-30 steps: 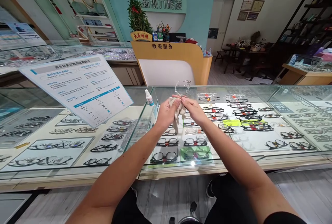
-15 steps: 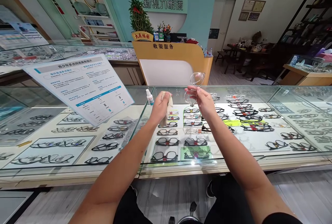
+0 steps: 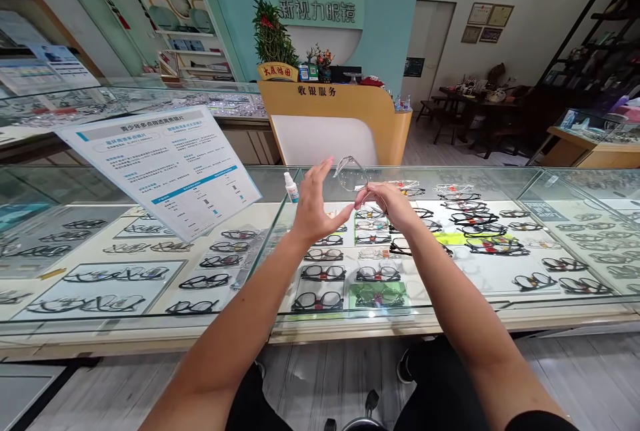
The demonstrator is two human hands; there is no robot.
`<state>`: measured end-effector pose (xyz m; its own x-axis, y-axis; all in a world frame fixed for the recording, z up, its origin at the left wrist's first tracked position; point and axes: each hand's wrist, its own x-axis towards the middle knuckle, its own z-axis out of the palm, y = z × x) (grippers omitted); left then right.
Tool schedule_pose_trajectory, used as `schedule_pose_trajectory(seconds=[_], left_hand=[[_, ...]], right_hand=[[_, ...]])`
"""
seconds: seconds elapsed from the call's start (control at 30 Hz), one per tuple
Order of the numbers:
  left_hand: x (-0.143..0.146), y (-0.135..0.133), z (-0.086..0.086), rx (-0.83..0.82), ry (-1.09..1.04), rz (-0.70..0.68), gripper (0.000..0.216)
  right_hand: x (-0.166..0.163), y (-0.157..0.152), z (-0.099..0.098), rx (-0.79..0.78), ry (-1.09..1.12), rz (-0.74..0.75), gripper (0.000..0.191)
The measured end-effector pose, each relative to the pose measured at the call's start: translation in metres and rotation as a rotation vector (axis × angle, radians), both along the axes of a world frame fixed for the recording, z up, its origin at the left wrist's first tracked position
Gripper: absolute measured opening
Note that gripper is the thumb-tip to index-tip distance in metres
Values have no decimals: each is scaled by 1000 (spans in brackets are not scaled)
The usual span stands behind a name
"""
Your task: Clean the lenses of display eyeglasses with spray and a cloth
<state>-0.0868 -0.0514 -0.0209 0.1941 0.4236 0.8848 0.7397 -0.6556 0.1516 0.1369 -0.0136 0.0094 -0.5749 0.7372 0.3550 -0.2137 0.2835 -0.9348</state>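
A pair of thin-rimmed clear eyeglasses (image 3: 351, 174) is held up over the glass counter by my right hand (image 3: 395, 206), its fingers pinching the frame. My left hand (image 3: 316, 210) is open just to the left of the eyeglasses, fingers raised and thumb stretched toward the right fingertips. Whether that thumb touches the frame I cannot tell. No cloth is visible now. Behind my left hand stands a small white spray bottle (image 3: 291, 188) on the counter.
Under the glass top of the display counter (image 3: 425, 314) lie several rows of eyeglasses. A printed sheet (image 3: 175, 171) leans at the left. Beyond the counter is a wooden cashier desk (image 3: 325, 111) with a plant (image 3: 274, 34).
My left hand has opened, and the beige cloth it held is out of sight. The eyeglasses have turned and moved left, and my right hand has shifted slightly lower.
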Motion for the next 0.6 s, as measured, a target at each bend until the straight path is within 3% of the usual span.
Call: schedule_pose_trajectory(seconds=[0.27, 0.43, 0.5, 0.6], left_hand=[[0, -5, 6, -19, 51, 43, 94], [2, -11, 12, -66, -5, 30, 78], [3, -13, 14, -66, -37, 28, 76], [1, -15, 18, -59, -110, 56, 77]], right_hand=[[16, -6, 15, 144, -242, 26, 37], [20, -12, 17, 171, -300, 16, 41], [22, -13, 18, 182, -271, -51, 43], [29, -11, 23, 210, -71, -319, 28]])
